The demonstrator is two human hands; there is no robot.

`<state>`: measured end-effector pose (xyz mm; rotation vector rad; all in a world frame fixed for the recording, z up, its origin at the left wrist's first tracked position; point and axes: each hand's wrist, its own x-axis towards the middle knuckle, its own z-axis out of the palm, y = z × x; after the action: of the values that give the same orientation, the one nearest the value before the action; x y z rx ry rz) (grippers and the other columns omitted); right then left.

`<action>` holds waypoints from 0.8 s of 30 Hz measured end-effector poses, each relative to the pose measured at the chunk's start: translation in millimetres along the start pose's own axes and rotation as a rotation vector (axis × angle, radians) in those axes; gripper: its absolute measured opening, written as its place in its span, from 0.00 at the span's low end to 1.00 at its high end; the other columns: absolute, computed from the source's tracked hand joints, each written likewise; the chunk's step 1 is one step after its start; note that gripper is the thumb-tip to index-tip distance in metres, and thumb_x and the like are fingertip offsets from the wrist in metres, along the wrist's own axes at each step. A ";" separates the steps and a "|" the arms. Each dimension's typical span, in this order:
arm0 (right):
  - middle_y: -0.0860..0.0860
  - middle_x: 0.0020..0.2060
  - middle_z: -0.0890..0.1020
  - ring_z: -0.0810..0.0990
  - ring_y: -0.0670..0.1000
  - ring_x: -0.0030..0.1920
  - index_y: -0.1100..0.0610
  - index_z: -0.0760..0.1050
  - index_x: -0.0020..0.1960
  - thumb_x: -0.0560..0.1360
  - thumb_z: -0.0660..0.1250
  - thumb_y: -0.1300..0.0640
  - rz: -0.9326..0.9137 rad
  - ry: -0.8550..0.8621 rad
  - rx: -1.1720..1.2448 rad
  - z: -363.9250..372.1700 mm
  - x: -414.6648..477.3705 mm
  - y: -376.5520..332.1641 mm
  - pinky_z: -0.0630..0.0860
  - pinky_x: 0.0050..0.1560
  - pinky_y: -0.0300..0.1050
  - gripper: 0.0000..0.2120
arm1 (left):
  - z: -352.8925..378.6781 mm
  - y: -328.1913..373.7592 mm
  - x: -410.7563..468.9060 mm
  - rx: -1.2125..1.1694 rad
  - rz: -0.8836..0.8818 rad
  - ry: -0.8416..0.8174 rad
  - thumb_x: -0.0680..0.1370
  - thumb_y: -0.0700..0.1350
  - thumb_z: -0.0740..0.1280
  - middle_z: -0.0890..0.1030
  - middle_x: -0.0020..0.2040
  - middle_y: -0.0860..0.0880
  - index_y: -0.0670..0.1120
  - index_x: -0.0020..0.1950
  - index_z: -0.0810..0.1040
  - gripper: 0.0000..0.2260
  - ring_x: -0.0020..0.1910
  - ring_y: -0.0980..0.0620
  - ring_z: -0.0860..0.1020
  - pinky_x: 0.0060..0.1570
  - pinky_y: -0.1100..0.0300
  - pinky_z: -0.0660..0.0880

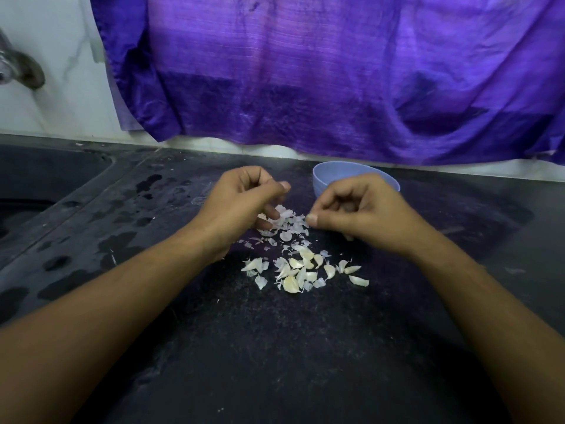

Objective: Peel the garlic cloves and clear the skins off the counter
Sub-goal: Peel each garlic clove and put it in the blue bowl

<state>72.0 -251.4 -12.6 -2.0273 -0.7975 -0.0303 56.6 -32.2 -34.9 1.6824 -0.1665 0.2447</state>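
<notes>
A purple cloth [336, 71] hangs over the white marbled wall [55, 87], a metal tap [21, 68] at left.

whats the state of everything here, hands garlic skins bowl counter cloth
counter, wet patches at left
left hand, fingers curled, grip contents unclear
right hand, fingers curled, thumb against forefinger, contents unclear
garlic cloves, loose on the counter
skins, scattered between the hands
bowl, upright, inside hidden
cloth, hanging on the wall
</notes>
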 end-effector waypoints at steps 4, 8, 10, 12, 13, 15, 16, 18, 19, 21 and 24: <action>0.59 0.33 0.84 0.75 0.40 0.27 0.65 0.84 0.47 0.72 0.79 0.64 0.065 -0.324 0.019 14.0 -5.2 -6.5 0.69 0.29 0.31 0.07 | 1.0 0.1 0.2 0.001 0.021 0.033 0.83 0.48 0.67 0.81 0.37 0.46 0.44 0.34 0.76 0.19 0.32 0.53 0.79 0.33 0.57 0.77; 0.57 0.36 0.83 0.76 0.41 0.30 0.63 0.84 0.50 0.70 0.80 0.63 0.118 -0.499 -0.037 19.3 -7.9 -12.2 0.71 0.32 0.32 0.10 | 2.7 1.4 -2.2 0.006 0.024 0.013 0.85 0.56 0.61 0.82 0.40 0.42 0.42 0.35 0.78 0.24 0.33 0.52 0.79 0.32 0.59 0.77; 0.55 0.35 0.81 0.74 0.40 0.29 0.62 0.84 0.51 0.71 0.80 0.62 0.113 -0.513 -0.074 22.4 -8.2 -13.3 0.69 0.31 0.32 0.11 | 3.6 0.6 -2.2 0.006 0.017 -0.005 0.85 0.56 0.61 0.82 0.41 0.43 0.41 0.39 0.79 0.24 0.33 0.52 0.79 0.32 0.58 0.77; 0.53 0.34 0.81 0.73 0.40 0.28 0.61 0.85 0.51 0.71 0.80 0.62 0.107 -0.516 -0.092 24.1 -7.9 -14.0 0.68 0.31 0.31 0.10 | 4.3 -1.1 -2.1 0.011 0.014 -0.014 0.85 0.55 0.61 0.82 0.40 0.45 0.40 0.41 0.80 0.23 0.33 0.52 0.79 0.32 0.58 0.77; 0.52 0.34 0.81 0.73 0.40 0.28 0.60 0.85 0.50 0.71 0.80 0.62 0.101 -0.516 -0.089 24.5 -7.9 -13.9 0.68 0.31 0.31 0.09 | 4.4 -1.6 -1.9 0.014 0.014 -0.014 0.85 0.55 0.62 0.83 0.39 0.46 0.40 0.41 0.81 0.22 0.32 0.52 0.79 0.32 0.58 0.77; 0.54 0.34 0.82 0.74 0.41 0.29 0.60 0.85 0.50 0.72 0.79 0.61 0.091 -0.517 -0.069 25.5 -8.4 -14.0 0.69 0.31 0.32 0.08 | 4.4 -2.5 -1.5 0.022 0.016 -0.015 0.85 0.54 0.63 0.83 0.39 0.47 0.41 0.41 0.81 0.21 0.32 0.53 0.79 0.31 0.59 0.77; 0.56 0.35 0.83 0.75 0.43 0.30 0.60 0.85 0.50 0.72 0.79 0.62 0.086 -0.514 -0.062 26.1 -8.2 -13.7 0.70 0.32 0.33 0.07 | 4.3 -2.8 -1.2 0.025 0.019 -0.019 0.85 0.54 0.63 0.83 0.40 0.48 0.42 0.40 0.81 0.20 0.33 0.53 0.79 0.31 0.60 0.77; 0.59 0.37 0.84 0.77 0.48 0.31 0.60 0.85 0.49 0.72 0.79 0.62 0.080 -0.498 -0.045 27.3 -7.6 -12.7 0.72 0.34 0.37 0.07 | 3.7 -3.1 -1.1 0.027 0.018 -0.033 0.84 0.54 0.64 0.83 0.40 0.48 0.42 0.41 0.81 0.19 0.33 0.53 0.79 0.31 0.60 0.77; 0.59 0.37 0.84 0.78 0.49 0.32 0.61 0.84 0.48 0.72 0.79 0.62 0.086 -0.487 -0.031 27.3 -7.6 -12.4 0.73 0.34 0.39 0.07 | 3.6 -3.0 -1.4 0.029 0.017 -0.043 0.84 0.53 0.64 0.84 0.41 0.48 0.42 0.41 0.81 0.19 0.33 0.54 0.79 0.31 0.60 0.77; 0.54 0.33 0.83 0.77 0.48 0.31 0.62 0.83 0.48 0.73 0.79 0.61 0.102 -0.458 0.009 25.8 -7.8 -12.4 0.73 0.33 0.40 0.07 | 4.0 -2.4 -2.3 0.039 0.024 -0.069 0.84 0.53 0.65 0.84 0.41 0.47 0.41 0.42 0.81 0.18 0.33 0.54 0.78 0.32 0.60 0.77; 0.56 0.31 0.80 0.75 0.46 0.28 0.62 0.79 0.49 0.75 0.77 0.60 0.092 -0.333 0.078 23.5 -6.4 -13.4 0.72 0.28 0.38 0.08 | 5.8 -1.1 -3.9 0.041 0.040 -0.109 0.84 0.51 0.65 0.83 0.35 0.51 0.40 0.44 0.81 0.17 0.31 0.54 0.78 0.35 0.57 0.77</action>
<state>53.0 -231.8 -17.9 -2.0188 -0.8940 0.3941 53.4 -37.9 -37.6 1.7350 -0.2783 0.1880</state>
